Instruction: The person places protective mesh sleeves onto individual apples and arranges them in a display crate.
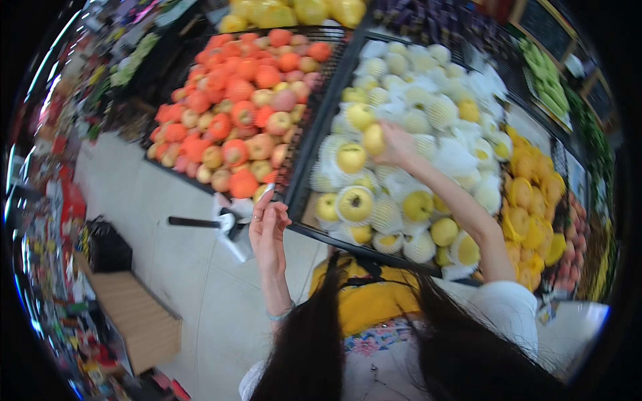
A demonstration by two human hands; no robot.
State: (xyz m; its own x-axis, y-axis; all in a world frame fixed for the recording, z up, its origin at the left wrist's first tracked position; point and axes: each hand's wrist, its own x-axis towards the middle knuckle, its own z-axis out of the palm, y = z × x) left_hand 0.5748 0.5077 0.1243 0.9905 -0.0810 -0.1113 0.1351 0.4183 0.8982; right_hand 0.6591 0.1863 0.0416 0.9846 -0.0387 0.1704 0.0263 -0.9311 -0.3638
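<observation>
My right hand point(396, 145) is closed around a bare yellow pear point(373, 139), above the black display bin point(307, 165). Under and around it lie many yellow pears, most wrapped in white foam nets point(442, 113); an unwrapped-topped pear point(360, 116) is right beside the held one. My left hand point(269, 225) is raised, palm up, by the bin's near-left corner, with its fingers half curled and apart. I see no object in its palm; a small white sliver shows by the index fingertip, and whether it touches the finger is unclear.
Apples point(235, 108), many in orange nets, fill the crate to the left. Yellow-netted fruit point(526, 205) lies at the right, eggplants point(436, 20) at the back. A black-handled object with white plastic point(233, 225) is beside my left hand. A brown box-like stand point(135, 321) is on the floor.
</observation>
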